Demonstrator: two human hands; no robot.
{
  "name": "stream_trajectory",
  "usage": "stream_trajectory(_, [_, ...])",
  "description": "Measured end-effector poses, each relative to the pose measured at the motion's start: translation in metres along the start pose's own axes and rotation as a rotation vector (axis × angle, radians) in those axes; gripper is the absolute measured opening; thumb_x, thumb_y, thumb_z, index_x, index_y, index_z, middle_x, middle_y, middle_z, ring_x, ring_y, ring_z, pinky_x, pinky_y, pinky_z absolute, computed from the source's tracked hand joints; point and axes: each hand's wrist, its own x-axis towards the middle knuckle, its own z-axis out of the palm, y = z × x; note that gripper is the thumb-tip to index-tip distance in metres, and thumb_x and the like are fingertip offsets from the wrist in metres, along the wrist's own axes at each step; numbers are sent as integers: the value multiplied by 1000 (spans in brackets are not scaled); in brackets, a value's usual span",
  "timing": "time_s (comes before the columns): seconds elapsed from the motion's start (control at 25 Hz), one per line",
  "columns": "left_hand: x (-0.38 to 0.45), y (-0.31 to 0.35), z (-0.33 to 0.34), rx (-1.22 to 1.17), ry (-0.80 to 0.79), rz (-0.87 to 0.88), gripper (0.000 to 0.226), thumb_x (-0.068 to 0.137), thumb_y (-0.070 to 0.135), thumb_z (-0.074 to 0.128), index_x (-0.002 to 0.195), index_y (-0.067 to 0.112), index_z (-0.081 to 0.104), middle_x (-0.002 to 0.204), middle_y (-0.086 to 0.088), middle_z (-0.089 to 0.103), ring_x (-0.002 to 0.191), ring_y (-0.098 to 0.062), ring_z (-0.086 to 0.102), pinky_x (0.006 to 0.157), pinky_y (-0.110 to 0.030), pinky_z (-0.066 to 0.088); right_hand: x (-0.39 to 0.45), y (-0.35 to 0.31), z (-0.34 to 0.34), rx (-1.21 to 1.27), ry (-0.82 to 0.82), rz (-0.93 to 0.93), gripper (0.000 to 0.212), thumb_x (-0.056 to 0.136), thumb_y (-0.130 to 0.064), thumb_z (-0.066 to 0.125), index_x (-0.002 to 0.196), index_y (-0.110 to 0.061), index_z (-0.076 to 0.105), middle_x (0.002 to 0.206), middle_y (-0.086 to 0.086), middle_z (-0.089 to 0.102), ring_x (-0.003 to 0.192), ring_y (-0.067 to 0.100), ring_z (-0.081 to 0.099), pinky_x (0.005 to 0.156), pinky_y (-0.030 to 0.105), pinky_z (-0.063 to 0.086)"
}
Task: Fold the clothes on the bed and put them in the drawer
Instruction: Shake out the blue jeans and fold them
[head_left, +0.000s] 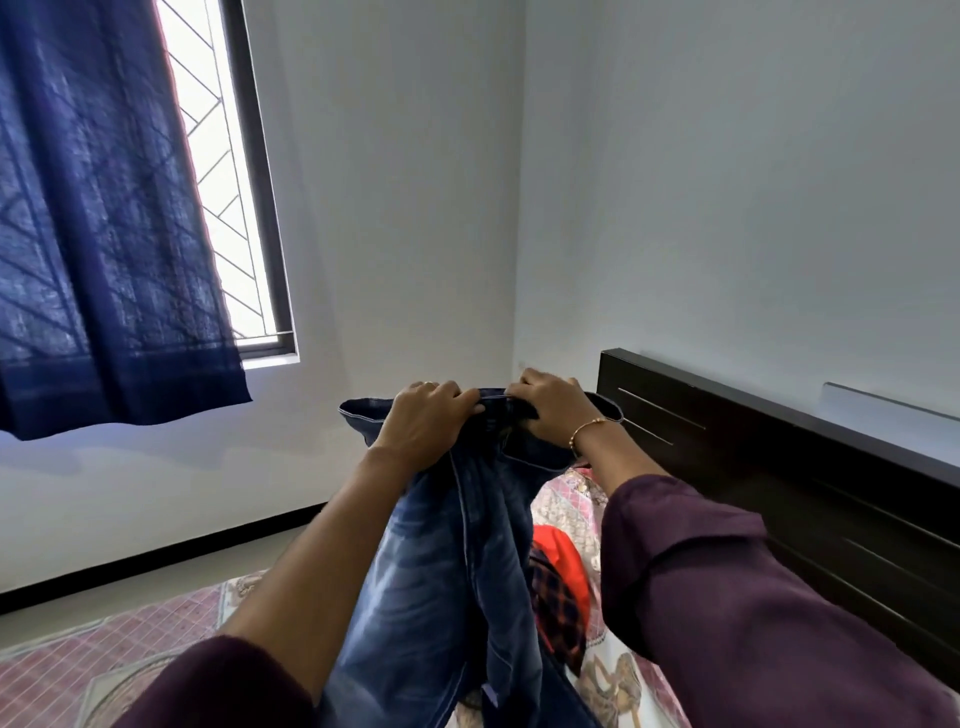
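the blue jeans (441, 561) are held up in the air in the middle of the view, waistband at the top, legs hanging down toward the near edge over the bed (62, 660). the left hand (423, 421) grasps the waistband with fingers curled over its top edge, and the right hand (545, 408) grasps the same waistband just beside it, the 2 hands almost touching. a gold bracelet (587, 428) sits on the right wrist, and both arms wear dark maroon sleeves (727, 597). behind the jeans on the right, an orange and checked garment (563, 587) lies on the pink patterned bedsheet. a dark headboard (779, 467) runs along the right side. far left, a blue curtain (98, 208) hangs partly across a window (218, 182).
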Motion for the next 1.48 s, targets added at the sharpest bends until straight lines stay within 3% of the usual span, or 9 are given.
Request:
stream_trajectory(0.12, [9,5,4,-74,-48,25,41,89,43,40,77,11,64,63,-5,58,40,-29,56,36,-29,42,8,10,-14,85,-12,43,28,89,-10,51,115,-11,62,116,12,59,109,30,54,91,38,43])
stream_trajectory(0.24, [3,3,8,-385,-241,-155,69,67,68,62,102,9,63,102,-6,58,83,-26,60,70,-35,47,14,14,-22,48,54,104,20,91,-11,51,107,-7,63,111,13,63,103,31,58,85,34,44])
stream_trajectory(0.36, [-9,0,19,-630,-382,-323,97,38,77,60,108,10,62,112,-5,51,102,-22,50,89,-31,39,13,18,-26,29,117,184,20,93,-12,49,108,-6,60,108,14,64,101,33,59,84,34,43])
stream_trajectory(0.48, [-18,11,33,-594,-512,-423,77,56,55,73,113,5,60,117,-15,50,110,-32,49,93,-32,37,8,20,-25,-3,140,215,20,94,-13,46,110,-6,58,108,13,65,101,32,59,84,34,42])
stream_trajectory(0.6, [-20,34,43,-578,-427,-408,42,83,28,68,112,1,56,122,-16,47,109,-35,49,92,-36,40,5,25,-25,19,136,248,20,94,-11,46,109,-5,57,109,13,64,100,32,59,81,34,44])
stream_trajectory(0.76, [-11,41,34,-652,-416,-422,27,87,20,63,100,-3,56,109,-18,54,100,-34,53,79,-33,37,-4,41,-25,58,80,287,18,93,-8,45,107,-4,56,108,15,63,97,32,59,76,33,43])
stream_trajectory(1.0, [17,41,3,-512,-279,-255,28,86,9,53,114,6,49,103,-16,59,93,-37,56,73,-38,39,-18,62,-22,102,-26,374,20,94,-2,38,111,0,49,108,23,60,97,36,58,74,36,42])
stream_trajectory(1.2, [15,34,-1,-190,-618,155,84,88,29,63,151,28,8,121,-13,46,100,-32,56,88,-39,44,-26,57,-3,54,-63,381,23,93,3,36,115,-2,40,105,22,60,93,36,60,68,34,38])
stream_trajectory(1.48, [24,40,-5,53,-941,116,55,96,24,50,144,40,29,134,-10,49,121,-28,49,94,-33,40,-32,46,17,-75,-172,373,28,101,-18,31,117,-4,49,119,18,59,106,35,58,82,38,44])
